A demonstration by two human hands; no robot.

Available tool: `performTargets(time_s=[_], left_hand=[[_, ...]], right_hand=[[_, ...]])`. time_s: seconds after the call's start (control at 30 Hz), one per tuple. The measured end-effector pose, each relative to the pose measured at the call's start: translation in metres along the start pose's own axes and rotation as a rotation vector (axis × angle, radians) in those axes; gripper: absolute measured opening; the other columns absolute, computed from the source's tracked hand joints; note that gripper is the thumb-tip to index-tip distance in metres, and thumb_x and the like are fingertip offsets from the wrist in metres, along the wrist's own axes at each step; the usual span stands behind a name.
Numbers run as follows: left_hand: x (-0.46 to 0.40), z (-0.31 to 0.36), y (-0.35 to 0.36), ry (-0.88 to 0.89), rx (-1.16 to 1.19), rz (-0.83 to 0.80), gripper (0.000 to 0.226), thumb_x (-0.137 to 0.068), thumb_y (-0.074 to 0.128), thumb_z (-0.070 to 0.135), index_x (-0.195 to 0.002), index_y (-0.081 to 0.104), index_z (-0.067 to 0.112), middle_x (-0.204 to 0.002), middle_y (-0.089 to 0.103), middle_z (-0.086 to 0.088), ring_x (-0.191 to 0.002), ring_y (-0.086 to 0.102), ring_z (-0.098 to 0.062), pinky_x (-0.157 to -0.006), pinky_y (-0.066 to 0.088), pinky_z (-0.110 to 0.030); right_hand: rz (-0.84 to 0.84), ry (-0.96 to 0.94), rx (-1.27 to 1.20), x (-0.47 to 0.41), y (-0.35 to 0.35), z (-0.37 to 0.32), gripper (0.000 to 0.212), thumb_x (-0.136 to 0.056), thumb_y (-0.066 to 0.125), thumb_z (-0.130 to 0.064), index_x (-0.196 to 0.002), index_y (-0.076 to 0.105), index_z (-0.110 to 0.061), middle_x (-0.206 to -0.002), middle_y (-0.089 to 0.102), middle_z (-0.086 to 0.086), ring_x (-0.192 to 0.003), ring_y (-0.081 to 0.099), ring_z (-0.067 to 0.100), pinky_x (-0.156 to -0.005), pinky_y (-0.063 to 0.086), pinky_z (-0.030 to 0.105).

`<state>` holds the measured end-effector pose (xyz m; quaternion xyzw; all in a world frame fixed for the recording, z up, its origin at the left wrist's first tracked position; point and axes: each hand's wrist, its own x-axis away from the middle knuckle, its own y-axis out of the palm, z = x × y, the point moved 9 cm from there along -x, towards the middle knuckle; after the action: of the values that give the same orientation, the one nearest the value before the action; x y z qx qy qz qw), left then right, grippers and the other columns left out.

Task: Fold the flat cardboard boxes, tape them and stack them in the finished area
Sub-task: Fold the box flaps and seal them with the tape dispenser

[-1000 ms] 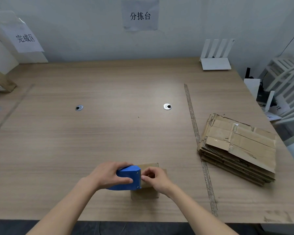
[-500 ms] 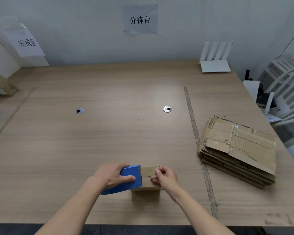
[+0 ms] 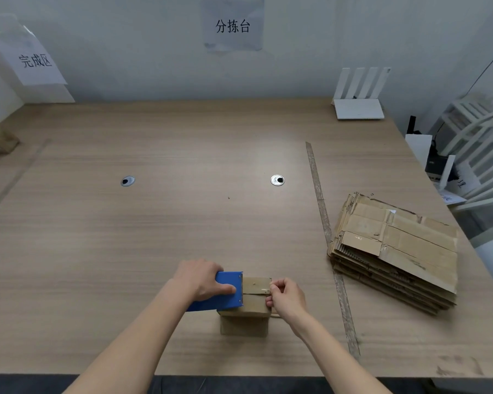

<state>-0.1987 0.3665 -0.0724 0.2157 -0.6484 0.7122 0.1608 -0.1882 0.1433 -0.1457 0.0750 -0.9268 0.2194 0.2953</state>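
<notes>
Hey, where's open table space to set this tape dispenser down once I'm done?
Bare table stretches from the small box up past the two cable holes to the wall, and leftward. Right of the tape strip, the flat cardboard stack crowds it; the router fills the far right corner.

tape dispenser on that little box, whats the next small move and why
Probably draw the blue tape dispenser leftward across the top of the small box. The left hand grips it at the box's left edge, over the seam between the flaps, while the right hand pinches at the right end of that seam, seemingly anchoring the tape end. The seam looks unsealed.
</notes>
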Motion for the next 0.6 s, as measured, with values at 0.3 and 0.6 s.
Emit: performTargets(time_s=[0.3, 0.6], left_hand=[[-0.009, 0.019, -0.005, 0.013, -0.074, -0.020, 0.062, -0.081, 0.048, 0.079, -0.102, 0.069, 0.025, -0.093, 0.069, 0.003, -0.079, 0.060, -0.017, -0.056, 0.033, -0.028], [-0.013, 0.023, -0.005, 0.032, -0.098, 0.001, 0.060, -0.080, 0.049, 0.080, -0.098, 0.069, 0.026, -0.090, 0.068, 0.003, -0.083, 0.064, -0.019, -0.060, 0.037, -0.030]], right_hand=[[0.019, 0.048, 0.004, 0.001, -0.009, 0.005, 0.013, -0.104, 0.044, -0.013, -0.102, 0.056, -0.011, -0.085, 0.072, 0.009, -0.066, 0.067, 0.012, -0.049, 0.046, 0.015], [0.060, 0.086, 0.145, -0.022, -0.002, 0.037, 0.007, -0.094, 0.060, -0.022, -0.088, 0.061, -0.026, -0.094, 0.071, 0.003, -0.094, 0.069, 0.025, -0.087, 0.058, 0.045]])
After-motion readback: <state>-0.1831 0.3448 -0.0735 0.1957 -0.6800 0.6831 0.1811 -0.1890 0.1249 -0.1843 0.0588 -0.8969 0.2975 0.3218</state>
